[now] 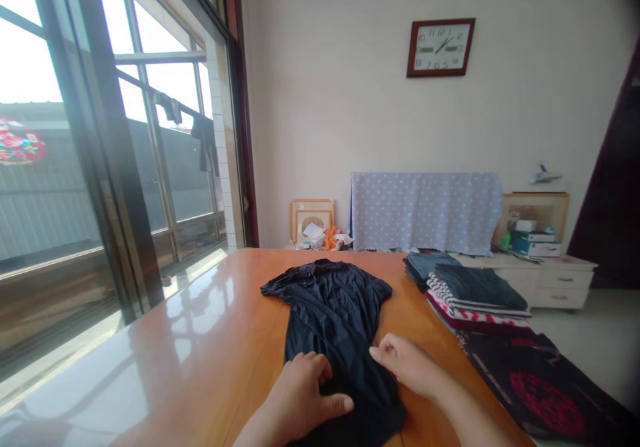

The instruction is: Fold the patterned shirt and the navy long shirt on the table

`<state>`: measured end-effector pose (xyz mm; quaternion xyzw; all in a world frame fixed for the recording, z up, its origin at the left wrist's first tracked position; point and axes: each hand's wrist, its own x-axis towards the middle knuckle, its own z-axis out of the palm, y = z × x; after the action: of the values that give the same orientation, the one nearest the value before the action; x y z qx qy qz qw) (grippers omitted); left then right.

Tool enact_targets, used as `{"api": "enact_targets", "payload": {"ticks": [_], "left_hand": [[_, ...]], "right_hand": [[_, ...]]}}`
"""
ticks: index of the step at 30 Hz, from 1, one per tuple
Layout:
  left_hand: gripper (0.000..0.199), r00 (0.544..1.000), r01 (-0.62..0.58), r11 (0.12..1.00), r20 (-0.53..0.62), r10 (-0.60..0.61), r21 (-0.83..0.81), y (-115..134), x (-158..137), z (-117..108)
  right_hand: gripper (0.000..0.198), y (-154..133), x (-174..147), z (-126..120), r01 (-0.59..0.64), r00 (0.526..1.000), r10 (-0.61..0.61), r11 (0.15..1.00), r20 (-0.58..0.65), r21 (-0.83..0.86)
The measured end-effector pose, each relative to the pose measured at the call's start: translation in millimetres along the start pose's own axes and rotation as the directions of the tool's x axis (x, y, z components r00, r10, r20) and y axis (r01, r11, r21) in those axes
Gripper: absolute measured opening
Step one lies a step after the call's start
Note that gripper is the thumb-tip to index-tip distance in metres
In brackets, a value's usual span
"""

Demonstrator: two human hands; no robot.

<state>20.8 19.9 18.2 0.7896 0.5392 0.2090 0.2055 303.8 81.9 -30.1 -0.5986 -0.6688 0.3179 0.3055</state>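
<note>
A dark navy or black T-shirt (330,320) lies spread on the wooden table in front of me, wrinkled, its sleeves at the far end and its lower part near me. My left hand (310,390) rests on the lower left of the shirt, with the thumb stretched away from the bent fingers. At the shirt's right edge, my right hand (407,364) has its fingers curled in and the thumb against the cloth, in what looks like a pinch. The fingertips of both hands are partly hidden.
Right of the shirt, folded clothes (475,290) are stacked on the orange-brown table (200,340). A black bag with a red print (545,394) lies nearer me. Beyond stand a white cabinet (560,284) and a dotted cloth cover (425,210). Glass windows (170,167) line the left.
</note>
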Motion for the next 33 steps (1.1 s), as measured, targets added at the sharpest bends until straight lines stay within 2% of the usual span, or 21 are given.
{"api": "enact_targets", "payload": {"ticks": [3,6,9,11,13,15,16,18,19,21,23,24,26,29,31,33], "left_hand": [[0.061,1.0,0.0,0.998,-0.023,0.001,0.069,9,-10,7],[0.065,0.999,0.001,0.995,-0.049,0.004,0.1,13,-18,14],[0.078,0.997,-0.008,0.992,-0.079,0.018,0.123,18,-28,27],[0.083,0.994,0.004,0.989,-0.107,0.012,0.146,22,-33,37],[0.067,0.988,0.04,0.984,-0.153,-0.014,0.171,24,-35,44],[0.039,0.977,0.077,0.986,-0.209,-0.045,0.148,22,-34,47],[0.028,0.97,0.085,0.992,-0.233,-0.061,0.097,19,-33,47],[0.019,0.957,0.077,0.993,-0.273,-0.099,-0.091,10,-31,43],[0.019,0.949,0.076,0.978,-0.288,-0.13,-0.193,4,-30,40],[0.019,0.928,0.105,0.939,-0.308,-0.211,-0.327,-6,-30,35],[0.022,0.913,0.162,0.926,-0.304,-0.272,-0.341,-12,-34,31],[0.026,0.915,0.189,0.93,-0.288,-0.283,-0.315,-12,-37,30],[0.038,0.932,0.215,0.951,-0.245,-0.268,-0.222,-8,-45,28],[0.045,0.957,0.185,0.983,-0.226,-0.183,-0.013,4,-55,29],[0.035,0.963,0.167,0.981,-0.227,-0.142,0.096,9,-58,32],[0.02,0.959,0.182,0.976,-0.243,-0.149,0.117,9,-58,36]], "right_hand": [[0.031,-4,-15,5,0.02,1.0,-0.017,0.993,0.018,-0.121],[0.026,-11,-23,11,0.069,0.998,-0.07,0.994,-0.009,-0.084],[0.026,-30,-32,15,0.026,1.0,-0.027,0.97,0.0,0.241],[0.028,-51,-43,17,-0.036,0.997,-0.005,0.863,0.08,0.505],[0.028,-74,-55,19,-0.066,0.984,-0.067,0.729,0.167,0.681],[0.03,-92,-65,21,-0.1,0.959,-0.146,0.626,0.243,0.773],[0.034,-96,-68,23,-0.114,0.95,-0.17,0.596,0.264,0.795],[0.04,-96,-70,26,-0.117,0.955,-0.156,0.59,0.254,0.799],[0.039,-91,-68,28,-0.102,0.97,-0.114,0.62,0.217,0.778],[0.032,-76,-64,33,-0.061,0.996,-0.001,0.731,0.09,0.679],[0.021,-58,-61,39,-0.034,0.998,0.056,0.857,-0.029,0.514],[0.018,-51,-61,43,-0.018,0.998,0.043,0.906,-0.049,0.423],[0.016,-43,-63,50,0.049,0.999,-0.048,0.97,-0.01,0.24],[0.01,-42,-71,59,0.158,0.986,-0.157,0.987,0.053,-0.015],[0.025,-45,-76,63,0.174,0.985,-0.174,0.974,0.016,-0.146],[0.041,-48,-80,65,0.175,0.982,-0.186,0.958,-0.028,-0.227]]}}
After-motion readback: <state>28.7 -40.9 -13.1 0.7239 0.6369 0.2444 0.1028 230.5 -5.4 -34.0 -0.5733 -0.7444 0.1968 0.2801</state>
